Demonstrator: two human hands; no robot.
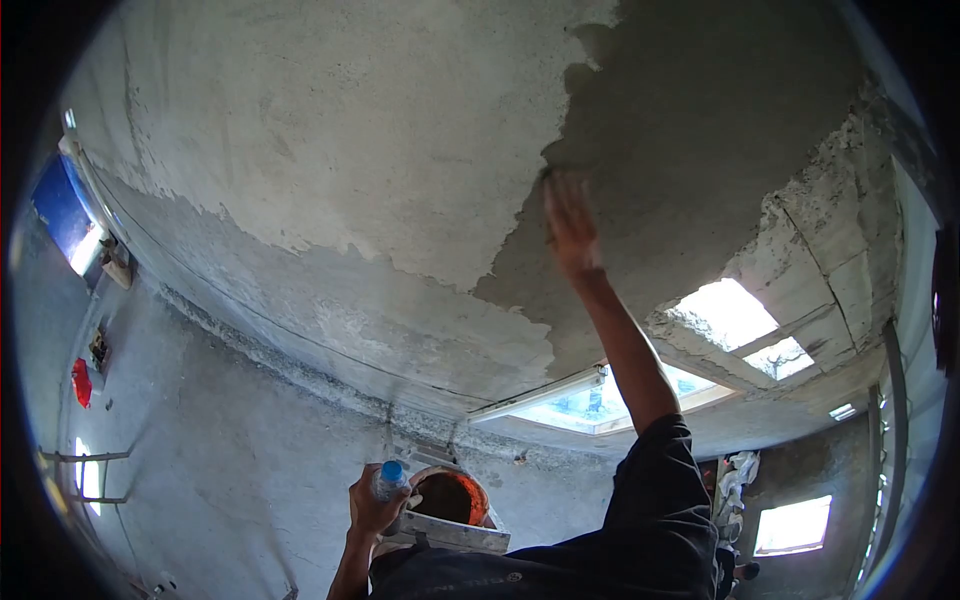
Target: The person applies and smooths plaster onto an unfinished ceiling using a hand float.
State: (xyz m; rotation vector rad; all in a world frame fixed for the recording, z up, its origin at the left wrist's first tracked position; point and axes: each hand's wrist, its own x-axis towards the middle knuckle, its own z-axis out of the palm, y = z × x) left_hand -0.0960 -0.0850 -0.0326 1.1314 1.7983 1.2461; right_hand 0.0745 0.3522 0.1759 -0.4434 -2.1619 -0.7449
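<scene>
Our left hand [366, 507] held a blue-capped plastic bottle [388, 483] just beside an orange-rimmed bucket [481, 493]. Our right hand [572, 228], too blurred to tell its grip, reached the left edge of the dark plaster [700, 140]. We judged this surface smoothing; next stroke seemingly needed even pressure.

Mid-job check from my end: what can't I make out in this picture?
All in the head view:
- Whether the right hand holds anything against the dark patch: the hand is blurred.
- How full the blue-capped bottle is: the left hand covers much of it.
- What fills the bucket: its inside is too dark.
- What the red item is: too small.
- The person's legs: cut off by the bottom edge.
</scene>
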